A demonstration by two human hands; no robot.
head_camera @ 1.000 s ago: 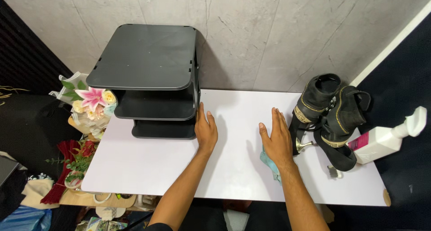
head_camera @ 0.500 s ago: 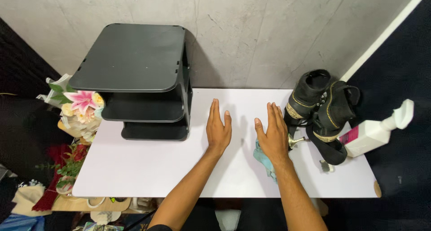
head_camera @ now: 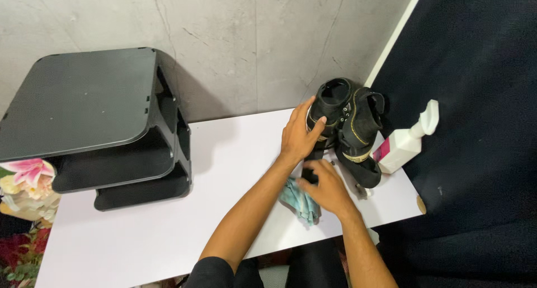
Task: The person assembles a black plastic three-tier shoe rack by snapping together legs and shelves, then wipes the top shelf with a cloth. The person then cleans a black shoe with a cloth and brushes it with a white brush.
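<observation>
Boots [head_camera: 347, 126], black with gold trim, stand as a pair at the bench's [head_camera: 168, 232] far corner against the wall. My left hand [head_camera: 299, 134] cups the nearer boot's shaft, fingers wrapped on it to steady it. My right hand [head_camera: 324, 184], just in front of the boots, presses a crumpled teal cloth [head_camera: 296, 201] down, fingers curled over it. A white spray bottle [head_camera: 405, 142] lies beside the boots.

Upright black boots [head_camera: 347, 128], crumpled teal cloth [head_camera: 299, 198]

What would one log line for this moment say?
left hand: on black boot | right hand: on teal cloth | white spray bottle: beside boots
</observation>
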